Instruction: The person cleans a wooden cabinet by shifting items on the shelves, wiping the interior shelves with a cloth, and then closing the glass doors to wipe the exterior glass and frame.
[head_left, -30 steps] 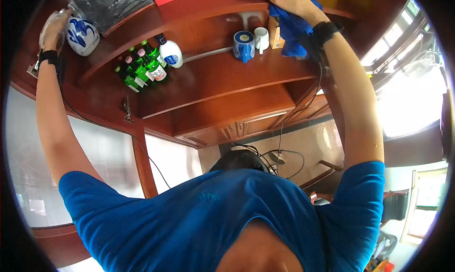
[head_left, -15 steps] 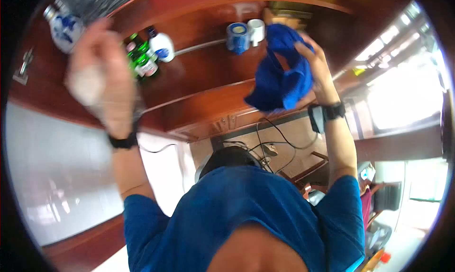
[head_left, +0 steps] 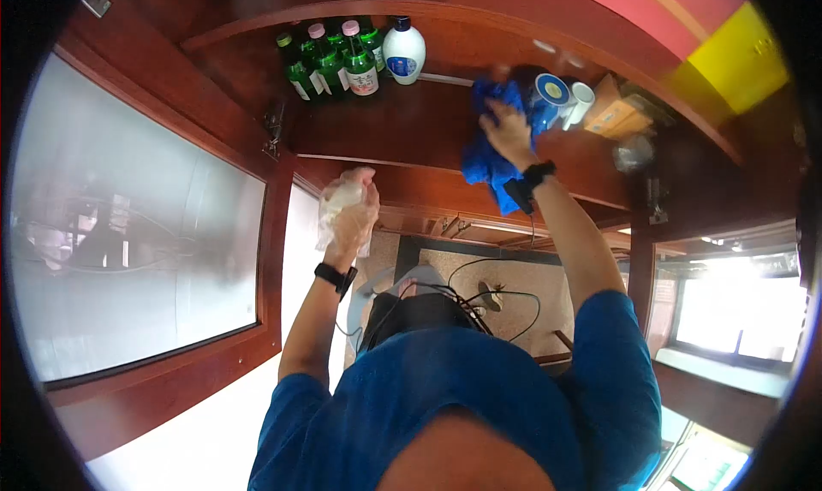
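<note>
My right hand [head_left: 510, 136] presses a bunched blue cloth [head_left: 490, 161] on the wooden shelf [head_left: 385, 131], its fingers bent into the fabric. The cloth touches or nearly touches the blue mug [head_left: 550, 91], beside a white mug [head_left: 579, 106]. My left hand [head_left: 351, 208] hangs in front of the shelf's edge with a crumpled clear plastic wrap [head_left: 336, 208] around or in its curled fingers. Several green bottles [head_left: 360, 63] and a white bottle [head_left: 404, 53] stand upright on the shelf, above my left hand.
A cardboard box [head_left: 612, 110] and a clear glass [head_left: 634, 153] are at the shelf's right. An open glass door [head_left: 145, 217] fills the left side. Red and yellow sheets [head_left: 741, 59] lie on the upper shelf. Black cables [head_left: 505, 292] hang below.
My right hand has brought the blue cloth down from the upper shelf onto the lower one, beside the mugs. My left hand has come down from the upper left. The view has shifted.
</note>
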Action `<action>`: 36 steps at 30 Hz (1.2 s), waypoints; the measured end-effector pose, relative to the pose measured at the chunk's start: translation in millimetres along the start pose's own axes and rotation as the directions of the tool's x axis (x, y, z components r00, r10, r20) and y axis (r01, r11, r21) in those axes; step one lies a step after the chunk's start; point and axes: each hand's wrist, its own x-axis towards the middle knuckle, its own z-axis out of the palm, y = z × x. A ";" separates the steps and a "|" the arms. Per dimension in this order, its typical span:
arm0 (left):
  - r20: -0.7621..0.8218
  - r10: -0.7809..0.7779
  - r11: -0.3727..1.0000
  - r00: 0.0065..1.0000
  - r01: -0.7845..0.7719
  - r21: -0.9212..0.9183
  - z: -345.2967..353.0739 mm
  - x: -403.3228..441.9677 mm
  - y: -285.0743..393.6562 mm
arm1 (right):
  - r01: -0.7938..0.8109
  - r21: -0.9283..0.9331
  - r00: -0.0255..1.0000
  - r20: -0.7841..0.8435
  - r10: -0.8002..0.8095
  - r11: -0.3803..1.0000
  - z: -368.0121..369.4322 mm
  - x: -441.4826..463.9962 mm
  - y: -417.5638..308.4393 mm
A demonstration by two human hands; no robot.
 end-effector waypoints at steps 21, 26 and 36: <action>0.119 0.117 0.992 0.986 -0.111 -0.055 28.6 13.6 1.3 | 0.139 -0.254 0.990 0.026 -0.137 0.957 87.0 107.8 -39.1; 0.083 0.032 0.993 0.996 -0.023 -0.112 24.1 -2.5 -19.6 | -0.017 -0.306 0.985 -0.170 -0.037 0.952 75.0 79.0 7.1; 0.030 -0.094 0.961 0.995 0.099 -0.258 18.4 -1.7 -27.0 | 0.282 -0.165 0.958 -0.004 -0.287 0.945 126.2 37.0 -116.1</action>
